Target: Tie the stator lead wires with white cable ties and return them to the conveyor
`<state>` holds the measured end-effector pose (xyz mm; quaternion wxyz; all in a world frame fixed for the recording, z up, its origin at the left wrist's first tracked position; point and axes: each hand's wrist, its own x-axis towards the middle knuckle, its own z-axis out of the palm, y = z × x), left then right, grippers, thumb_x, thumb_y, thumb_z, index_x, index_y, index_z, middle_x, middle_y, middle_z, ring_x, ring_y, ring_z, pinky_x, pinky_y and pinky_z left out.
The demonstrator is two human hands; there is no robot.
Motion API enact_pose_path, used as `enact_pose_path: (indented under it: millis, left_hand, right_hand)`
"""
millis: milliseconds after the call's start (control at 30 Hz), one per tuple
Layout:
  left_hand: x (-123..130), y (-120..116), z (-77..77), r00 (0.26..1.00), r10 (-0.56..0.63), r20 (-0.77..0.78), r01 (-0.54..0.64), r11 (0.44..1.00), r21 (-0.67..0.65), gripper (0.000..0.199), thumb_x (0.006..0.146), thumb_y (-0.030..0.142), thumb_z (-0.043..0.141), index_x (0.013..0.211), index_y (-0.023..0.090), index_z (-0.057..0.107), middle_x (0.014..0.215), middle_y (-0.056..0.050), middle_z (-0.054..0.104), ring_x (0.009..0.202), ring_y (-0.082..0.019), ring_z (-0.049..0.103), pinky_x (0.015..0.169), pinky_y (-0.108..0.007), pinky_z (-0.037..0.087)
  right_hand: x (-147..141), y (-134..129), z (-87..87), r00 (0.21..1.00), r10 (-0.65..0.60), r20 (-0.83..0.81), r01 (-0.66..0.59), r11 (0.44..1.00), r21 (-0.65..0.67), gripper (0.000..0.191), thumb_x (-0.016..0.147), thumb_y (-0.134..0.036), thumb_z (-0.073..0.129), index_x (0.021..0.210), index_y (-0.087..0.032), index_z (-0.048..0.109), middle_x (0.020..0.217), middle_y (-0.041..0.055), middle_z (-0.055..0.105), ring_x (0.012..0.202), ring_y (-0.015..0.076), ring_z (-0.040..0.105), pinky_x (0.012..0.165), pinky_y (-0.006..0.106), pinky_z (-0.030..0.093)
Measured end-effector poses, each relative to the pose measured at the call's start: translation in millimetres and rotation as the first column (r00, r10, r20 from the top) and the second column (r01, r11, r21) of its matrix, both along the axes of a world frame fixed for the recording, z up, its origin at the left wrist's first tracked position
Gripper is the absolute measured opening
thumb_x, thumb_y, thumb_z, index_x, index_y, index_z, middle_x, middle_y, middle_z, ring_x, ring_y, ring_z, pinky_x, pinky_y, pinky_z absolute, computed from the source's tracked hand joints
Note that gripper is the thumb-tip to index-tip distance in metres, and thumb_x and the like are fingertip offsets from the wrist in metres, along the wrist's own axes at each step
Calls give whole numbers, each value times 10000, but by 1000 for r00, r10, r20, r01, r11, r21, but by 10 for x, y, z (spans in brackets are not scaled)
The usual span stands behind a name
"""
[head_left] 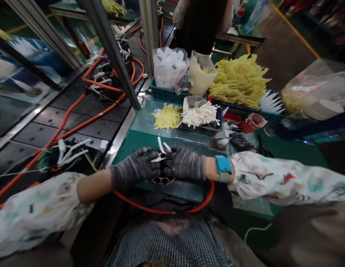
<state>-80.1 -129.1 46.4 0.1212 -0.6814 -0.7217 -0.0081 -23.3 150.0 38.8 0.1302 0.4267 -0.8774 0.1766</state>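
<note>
The left hand point(135, 167) and right hand point(185, 163), both in grey knit gloves, meet at lower centre, fingers together over a small black-and-red wire bundle point(163, 180); the fingers hide whether either hand is clamped on it. White plastic strips point(160, 145) stick out between them, and an orange cable point(172, 211) loops below. At left, on the dark line, a wire bundle point(61, 155) already carries white pieces, as does another point(101, 78) at upper left. Supplies remain heaped at top centre: a blue crate point(164, 92) holds a clear bag of white parts point(169, 66), and a blue tray point(230, 104) holds yellow plastic ties point(239, 81). Just below, a dark tray point(201, 128) holds a bag of small white parts point(200, 115), beside loose yellow ties point(167, 116)
</note>
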Motion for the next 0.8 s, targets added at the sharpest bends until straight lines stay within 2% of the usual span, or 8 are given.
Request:
enact_pose_path:
  millis: [100, 233, 333, 433, 500, 567, 700, 800]
  left_hand:
    - [38, 16, 19, 1000, 2, -23, -1, 997, 74, 349, 1061, 294, 793, 1334, 510, 816, 1373, 103, 843, 1347, -255, 654, 1371, -468, 294]
    - [30, 51, 47, 1000, 10, -23, -10, 1000, 20, 305, 1083, 302, 778, 1325, 481, 825, 1442, 99, 823, 1395, -246, 642, 1429, -494, 197]
    - [4, -15, 68, 999, 31, 43, -29, 999, -27, 195, 1075, 412, 801, 1265, 419, 847, 1435, 65, 837, 1435, -273, 642, 1462, -524, 87]
    - [17, -69, 154, 984, 62, 167, -66, 998, 18, 166, 1068, 501, 793, 1185, 398, 847, 1291, 78, 880, 1459, -286, 652, 1468, -532, -45]
    - [38, -3, 248, 966, 73, 249, -95, 992, 80, 169, 1087, 503, 754, 1183, 390, 836, 1242, 76, 884, 1443, -284, 679, 1468, -533, 23]
    - [44, 174, 337, 943, 125, 308, -169, 978, 119, 279, 1093, 530, 732, 1289, 351, 817, 1341, 15, 867, 1423, -307, 706, 1429, -549, 205]
    - [-10, 664, 401, 865, 337, 371, -332, 940, -80, 741, 923, 593, 897, 1528, 202, 723, 1462, -167, 813, 1408, -412, 723, 1367, -646, 349]
    - [-66, 878, 373, 822, 401, 405, -331, 914, -234, 812, 843, 561, 956, 1521, 179, 725, 1424, -188, 828, 1386, -413, 750, 1392, -642, 342]
  right_hand:
    - [180, 260, -176, 974, 94, -206, -67, 989, 133, 129, 1109, -294, 723, 1022, -330, 812, 1048, -14, 861, 982, 203, 710, 873, 412, 583]
    - [406, 494, -458, 875, 4, -483, 17, 999, 39, 166, 1126, -292, 699, 1225, -368, 809, 1346, -51, 854, 1248, 203, 679, 1091, 415, 553]
    - [598, 447, -580, 899, -54, -435, 58, 998, -4, 315, 1105, -208, 702, 1397, -310, 764, 1479, 8, 811, 1324, 207, 663, 1093, 397, 567]
    - [835, 327, -639, 898, -361, -251, 303, 922, -242, 484, 1110, -182, 676, 1574, -317, 673, 1550, 79, 759, 1357, 248, 706, 1050, 435, 639]
    - [961, 252, -662, 810, -586, -24, 528, 747, -404, 548, 1137, -224, 644, 1668, -353, 595, 1519, 96, 764, 1334, 269, 755, 1051, 476, 680]
    - [1004, 182, -673, 732, -666, 145, 652, 622, -434, 548, 1157, -295, 628, 1699, -340, 565, 1480, 109, 785, 1282, 287, 795, 1022, 484, 708]
    - [845, 58, -677, 670, -738, 78, 734, 643, -219, 442, 1148, -437, 685, 1544, -242, 710, 1264, 146, 851, 975, 278, 826, 792, 382, 697]
    - [714, 25, -660, 670, -742, -13, 739, 668, -83, 371, 1162, -461, 678, 1438, -230, 770, 1145, 136, 856, 846, 250, 786, 690, 331, 636]
